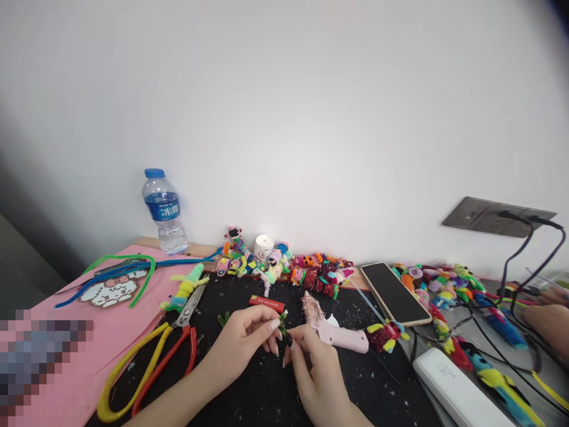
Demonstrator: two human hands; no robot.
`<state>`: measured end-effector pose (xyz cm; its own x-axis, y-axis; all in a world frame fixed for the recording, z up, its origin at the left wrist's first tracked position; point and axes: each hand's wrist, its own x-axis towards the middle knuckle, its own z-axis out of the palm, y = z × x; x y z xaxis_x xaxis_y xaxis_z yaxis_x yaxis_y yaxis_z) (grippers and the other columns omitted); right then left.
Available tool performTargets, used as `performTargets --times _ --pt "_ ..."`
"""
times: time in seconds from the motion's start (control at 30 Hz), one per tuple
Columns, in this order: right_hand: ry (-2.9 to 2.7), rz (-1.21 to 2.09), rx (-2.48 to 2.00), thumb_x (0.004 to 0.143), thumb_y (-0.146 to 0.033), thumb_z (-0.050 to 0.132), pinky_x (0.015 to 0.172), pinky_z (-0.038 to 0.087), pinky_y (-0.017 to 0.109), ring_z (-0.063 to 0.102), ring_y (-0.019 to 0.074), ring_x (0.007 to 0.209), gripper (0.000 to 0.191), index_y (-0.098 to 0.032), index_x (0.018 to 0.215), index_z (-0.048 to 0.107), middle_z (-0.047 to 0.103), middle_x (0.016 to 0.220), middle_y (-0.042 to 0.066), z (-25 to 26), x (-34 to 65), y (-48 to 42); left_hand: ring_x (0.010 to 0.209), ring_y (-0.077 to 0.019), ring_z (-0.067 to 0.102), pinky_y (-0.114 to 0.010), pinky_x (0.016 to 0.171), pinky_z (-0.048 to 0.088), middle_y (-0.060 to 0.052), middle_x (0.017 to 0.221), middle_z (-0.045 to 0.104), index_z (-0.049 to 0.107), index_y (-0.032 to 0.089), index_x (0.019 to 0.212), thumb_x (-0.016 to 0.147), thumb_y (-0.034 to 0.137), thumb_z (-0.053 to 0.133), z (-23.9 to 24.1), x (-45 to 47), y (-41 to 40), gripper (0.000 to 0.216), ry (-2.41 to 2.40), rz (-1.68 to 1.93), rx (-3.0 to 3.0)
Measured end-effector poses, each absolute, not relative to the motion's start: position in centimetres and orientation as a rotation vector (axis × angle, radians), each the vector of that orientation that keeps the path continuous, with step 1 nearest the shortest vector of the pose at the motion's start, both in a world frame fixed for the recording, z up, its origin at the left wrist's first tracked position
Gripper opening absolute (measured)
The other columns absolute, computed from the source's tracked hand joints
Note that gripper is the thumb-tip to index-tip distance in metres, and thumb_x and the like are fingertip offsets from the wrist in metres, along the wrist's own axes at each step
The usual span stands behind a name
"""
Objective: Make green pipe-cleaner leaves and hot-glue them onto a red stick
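Over the black mat (249,391), my left hand (251,335) and my right hand (317,367) meet with fingertips pinched together. Between them is a small green pipe cleaner piece (283,323), mostly covered by the fingers. A bit of green fuzz (224,318) also shows behind my left hand. Just beyond my fingers lies a red lighter-like stick (265,304) with print on it. A pale pink glue gun (342,336) with a crusted nozzle rests right of them. Scissors (181,338) with one yellow and one red handle lie left of my left wrist.
Pipe cleaner figures (313,276) line the wall, with more (448,290) at right. A water bottle (165,213), pink paper (111,350), phone (395,293), white power bank (462,388) and black cables (502,350) surround the mat. Another person's hand (549,326) is at far right.
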<state>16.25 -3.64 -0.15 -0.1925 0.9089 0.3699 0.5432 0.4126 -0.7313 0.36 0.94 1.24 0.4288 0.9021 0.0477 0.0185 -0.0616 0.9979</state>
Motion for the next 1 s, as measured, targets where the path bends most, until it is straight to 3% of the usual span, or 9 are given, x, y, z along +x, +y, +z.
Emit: performTargets --times 0.57,1.0 --pt "-1.788 0.505 -1.253 0.088 -0.015 0.036 0.051 0.039 0.02 0.053 0.0117 0.052 0.015 -0.019 0.09 0.05 0.056 0.06 -0.002 -0.13 16.45 -3.43 0.052 -0.0115 0.058 -0.022 0.058 0.045 0.0 0.067 0.059 0.061 0.016 0.08 0.086 0.025 0.044 1.37 0.0 1.13 0.02 0.942 0.892 1.799" --pt "-1.821 0.543 -1.29 0.09 -0.017 0.033 0.052 0.038 0.021 0.053 0.0119 0.052 0.017 -0.019 0.088 0.05 0.055 0.06 -0.002 -0.21 16.57 -3.34 0.05 -0.0101 0.055 -0.02 0.058 0.041 0.003 0.057 0.055 0.06 0.016 0.073 0.087 0.022 0.043 1.53 -0.11 1.04 0.023 0.944 0.909 1.852"
